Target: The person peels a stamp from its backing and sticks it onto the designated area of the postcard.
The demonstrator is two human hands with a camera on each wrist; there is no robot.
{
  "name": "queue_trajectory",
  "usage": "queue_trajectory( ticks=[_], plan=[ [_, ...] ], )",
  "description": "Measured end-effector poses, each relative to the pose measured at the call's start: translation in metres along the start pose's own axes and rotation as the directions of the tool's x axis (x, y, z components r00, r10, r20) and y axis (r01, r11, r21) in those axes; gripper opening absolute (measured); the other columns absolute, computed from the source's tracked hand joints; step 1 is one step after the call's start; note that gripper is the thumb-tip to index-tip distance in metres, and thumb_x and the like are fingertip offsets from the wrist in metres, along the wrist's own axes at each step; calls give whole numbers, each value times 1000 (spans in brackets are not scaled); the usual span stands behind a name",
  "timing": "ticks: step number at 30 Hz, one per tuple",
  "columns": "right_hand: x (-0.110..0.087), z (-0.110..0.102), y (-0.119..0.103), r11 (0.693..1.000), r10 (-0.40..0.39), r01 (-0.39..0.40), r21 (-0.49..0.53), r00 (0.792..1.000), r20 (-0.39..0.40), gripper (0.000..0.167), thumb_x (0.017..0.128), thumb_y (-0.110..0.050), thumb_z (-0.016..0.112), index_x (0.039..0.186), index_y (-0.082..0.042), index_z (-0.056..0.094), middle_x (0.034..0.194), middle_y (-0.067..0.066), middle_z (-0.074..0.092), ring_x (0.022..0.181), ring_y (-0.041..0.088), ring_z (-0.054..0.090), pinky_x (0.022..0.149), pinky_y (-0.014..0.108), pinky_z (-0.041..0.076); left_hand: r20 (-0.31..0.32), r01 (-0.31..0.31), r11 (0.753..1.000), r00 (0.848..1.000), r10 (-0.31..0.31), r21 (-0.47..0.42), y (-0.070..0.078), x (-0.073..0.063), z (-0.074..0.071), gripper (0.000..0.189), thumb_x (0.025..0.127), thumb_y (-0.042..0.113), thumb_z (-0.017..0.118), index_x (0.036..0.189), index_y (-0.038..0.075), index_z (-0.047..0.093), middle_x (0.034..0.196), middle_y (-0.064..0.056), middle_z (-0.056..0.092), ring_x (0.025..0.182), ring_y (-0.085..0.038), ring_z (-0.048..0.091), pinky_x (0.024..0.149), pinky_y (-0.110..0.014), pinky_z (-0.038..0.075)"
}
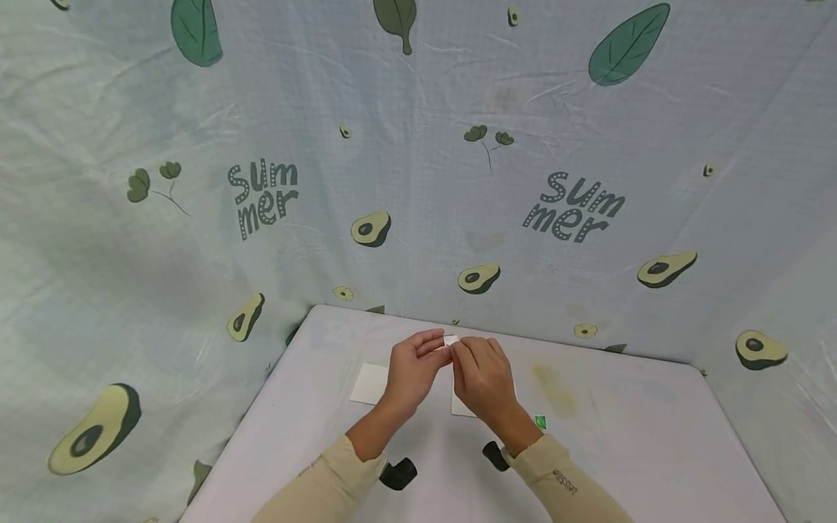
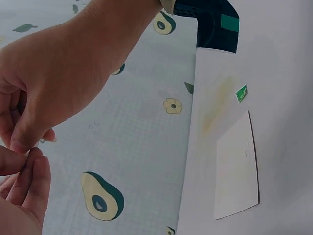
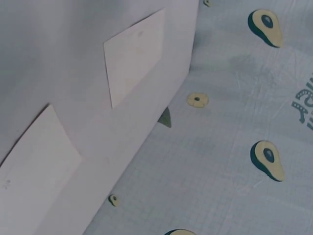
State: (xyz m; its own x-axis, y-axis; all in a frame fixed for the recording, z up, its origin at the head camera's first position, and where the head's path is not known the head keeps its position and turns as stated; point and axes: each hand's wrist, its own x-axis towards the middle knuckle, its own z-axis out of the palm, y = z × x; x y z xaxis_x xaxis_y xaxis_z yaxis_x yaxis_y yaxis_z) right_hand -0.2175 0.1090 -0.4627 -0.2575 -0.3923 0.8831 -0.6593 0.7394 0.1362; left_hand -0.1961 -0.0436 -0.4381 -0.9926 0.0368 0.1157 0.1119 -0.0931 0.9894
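In the head view a small white piece (image 1: 451, 340), like paper, shows between the fingertips of both hands, above the table's far part. My left hand (image 1: 410, 372) pinches it from the left with thumb and fingers. From the other side my right hand (image 1: 485, 376) pinches it too, fingers bent downward. The left wrist view has the left hand (image 2: 22, 193) low at the edge and the right hand (image 2: 63, 83) over it, their fingertips meeting. There the fingers mostly hide the piece. Neither hand appears in the right wrist view.
Two white cards lie on the white table (image 1: 628, 436): a left card (image 1: 369, 383) and a right card (image 1: 463, 405), partly behind the right hand. A green gem-shaped sticker (image 1: 540, 421) lies near the right wrist. A printed cloth (image 1: 418, 181) hangs behind the table.
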Motion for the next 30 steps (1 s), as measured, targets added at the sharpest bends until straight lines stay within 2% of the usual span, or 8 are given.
queue_trajectory(
  ticks=[10, 13, 16, 21, 26, 30],
  plan=[
    [-3, 4, -5, 994, 102, -105, 19, 989, 103, 30, 108, -17, 48, 90, -1, 66, 83, 9, 61, 72, 21, 55, 63, 31, 48, 15, 30, 996, 999, -32, 84, -1, 3, -7, 38, 99, 6, 69, 134, -7, 64, 128, -28, 71, 113, -35, 75, 91, -34, 62],
    [-4, 4, -6, 991, 130, -134, 23, 982, 134, 23, 106, -15, 53, 91, -1, 63, 82, 8, 59, 72, 20, 53, 62, 31, 48, 24, 37, 994, 999, -40, 101, -1, 4, -8, 36, 99, 6, 69, 132, -7, 66, 125, -27, 73, 111, -34, 77, 90, -34, 63],
    [-4, 4, -7, 988, 148, -154, 29, 977, 150, 12, 99, -11, 62, 91, -1, 62, 82, 8, 57, 72, 20, 51, 61, 30, 47, 35, 44, 994, 998, -47, 104, -1, 4, -10, 35, 99, 6, 70, 131, -7, 66, 121, -26, 75, 108, -33, 78, 88, -33, 63],
    [-6, 4, -11, 980, 187, -195, 36, 969, 162, 13, 89, -6, 73, 93, -2, 61, 81, 6, 55, 70, 17, 48, 58, 28, 45, 68, 83, 995, 994, -87, 48, 1, 5, -13, 36, 97, 3, 71, 131, -8, 65, 121, -26, 75, 106, -32, 78, 87, -34, 64],
    [-7, 3, -14, 970, 229, -240, 45, 957, 180, 15, 89, -5, 75, 95, -3, 61, 81, 4, 55, 70, 15, 48, 58, 26, 45, 83, 165, 986, 983, -163, -22, 1, 9, -15, 36, 96, -1, 70, 132, -7, 65, 120, -26, 75, 102, -29, 79, 86, -35, 65],
    [-8, 2, -17, 961, 256, -272, 59, 948, 190, 14, 89, -5, 74, 95, -3, 61, 82, 4, 55, 71, 14, 48, 58, 24, 45, 80, 196, 979, 978, -192, -47, 0, 10, -15, 35, 96, 0, 71, 130, -8, 65, 119, -27, 75, 100, -27, 80, 85, -35, 65]
  ],
)
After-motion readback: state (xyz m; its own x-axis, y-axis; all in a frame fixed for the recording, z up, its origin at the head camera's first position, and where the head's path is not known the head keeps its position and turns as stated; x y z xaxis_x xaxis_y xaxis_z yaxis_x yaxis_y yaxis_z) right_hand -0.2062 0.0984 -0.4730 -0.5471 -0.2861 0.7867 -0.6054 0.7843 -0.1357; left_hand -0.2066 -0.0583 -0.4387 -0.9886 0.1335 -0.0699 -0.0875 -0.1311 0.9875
